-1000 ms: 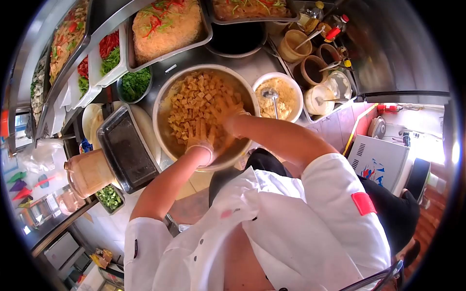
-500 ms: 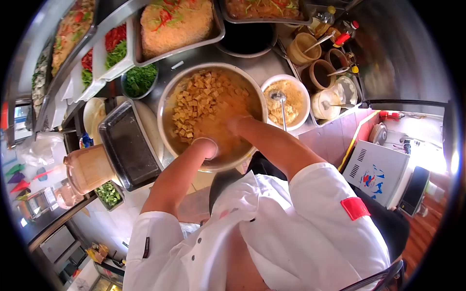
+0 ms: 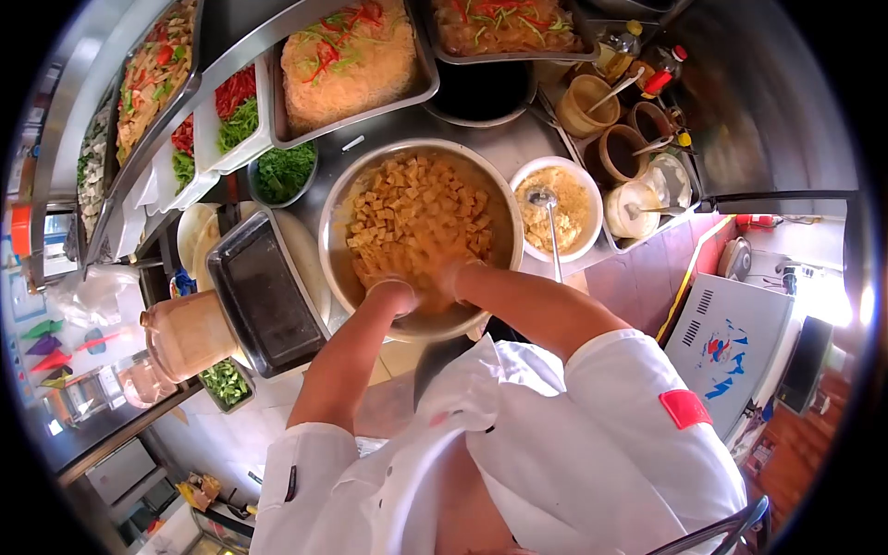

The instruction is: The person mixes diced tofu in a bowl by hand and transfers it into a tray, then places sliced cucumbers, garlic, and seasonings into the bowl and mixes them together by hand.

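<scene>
Both my hands are down in a large steel bowl (image 3: 329, 277) filled with light-brown, tofu-like cubes (image 3: 416, 190) in an orange-brown sauce. My left hand (image 3: 388, 289), in what looks like a thin clear glove, is low on the bowl's near left side among the cubes. A little to its right, my right hand (image 3: 450, 268) reaches in over the near edge, also seemingly gloved. Motion blur and the food hide the fingers of both hands, so their closure does not show.
Right of the bowl stands a white bowl (image 3: 594, 222) of minced garlic-like paste with a spoon (image 3: 549, 213). Sauce pots (image 3: 588, 106) crowd the far right. A black tray (image 3: 268, 294) and a bowl of chopped greens (image 3: 285, 173) are at left; food trays (image 3: 351, 69) line the back.
Cubes that were heaped at the left now spread across the bowl's far and right parts. My hands have shifted slightly within it, and the whole view has moved a little.
</scene>
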The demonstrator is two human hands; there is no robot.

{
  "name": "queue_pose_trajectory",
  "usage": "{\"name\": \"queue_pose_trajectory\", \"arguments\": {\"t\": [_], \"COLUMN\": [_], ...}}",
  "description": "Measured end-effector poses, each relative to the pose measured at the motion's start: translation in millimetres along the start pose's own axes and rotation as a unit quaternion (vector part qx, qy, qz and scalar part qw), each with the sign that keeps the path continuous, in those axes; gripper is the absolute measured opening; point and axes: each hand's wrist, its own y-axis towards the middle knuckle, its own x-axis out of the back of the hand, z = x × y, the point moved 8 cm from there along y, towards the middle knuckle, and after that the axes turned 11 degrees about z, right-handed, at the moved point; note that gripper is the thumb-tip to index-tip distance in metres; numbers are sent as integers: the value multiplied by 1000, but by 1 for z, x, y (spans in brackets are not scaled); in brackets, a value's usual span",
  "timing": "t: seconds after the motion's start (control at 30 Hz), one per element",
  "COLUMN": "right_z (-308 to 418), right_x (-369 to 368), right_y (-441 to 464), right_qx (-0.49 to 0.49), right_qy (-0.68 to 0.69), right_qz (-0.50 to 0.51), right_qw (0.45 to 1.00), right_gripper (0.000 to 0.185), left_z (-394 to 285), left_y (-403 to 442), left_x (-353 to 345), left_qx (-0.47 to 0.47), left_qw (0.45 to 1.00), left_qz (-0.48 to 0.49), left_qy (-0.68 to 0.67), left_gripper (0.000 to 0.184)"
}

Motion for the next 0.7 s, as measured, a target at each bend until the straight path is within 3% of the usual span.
{"name": "queue_pose_trajectory", "arguments": {"t": [0.03, 0.1, 0.2, 0.23, 0.3, 0.33, 0.4, 0.47, 0.5, 0.67, 0.7], "right_z": [-1, -1, -3, -3, -3, -3, -3, -12, -13, -4, -3], "right_x": [-1, -6, -21, -69, -82, -39, -21, -46, -38, 38, 50], "right_y": [1, 9, 44, 89, 89, 45, 34, 78, 73, 15, 10], "right_qx": [7, 19, 29, 39, 47, 28, 7, -17, -18, 62, 71], "right_qy": [9, 15, 31, 33, 35, 23, 11, 206, 209, -87, -119], "right_qz": [11, 25, -59, 74, 203, 172, 133, 111, 102, 10, 1], "right_qw": [1000, 999, 997, 996, 977, 984, 991, 972, 973, 994, 990], "right_gripper": [129, 130, 102, 87, 73, 63, 54, 61, 61, 90, 94], "left_z": [-3, 1, 5, 3, 7, 7, 10, 15, 24, 21, 32], "left_y": [2, 19, 25, 24, 41, 44, 26, 19, 25, -55, -52], "left_x": [3, -2, -5, -2, -5, -7, 7, 15, 18, 59, 61], "left_qx": [-28, -44, -63, -72, -84, -95, -71, -44, -3, 27, 30], "left_qw": [999, 999, 997, 997, 995, 994, 997, 998, 997, 970, 975], "left_qz": [-26, 0, 1, -24, -34, -44, -30, -24, -69, -237, -217], "left_qy": [-26, 4, 35, 34, 35, 34, 31, 33, 28, -56, 27], "left_gripper": [59, 59, 58, 57, 56, 55, 54, 54, 52, 52, 51]}}
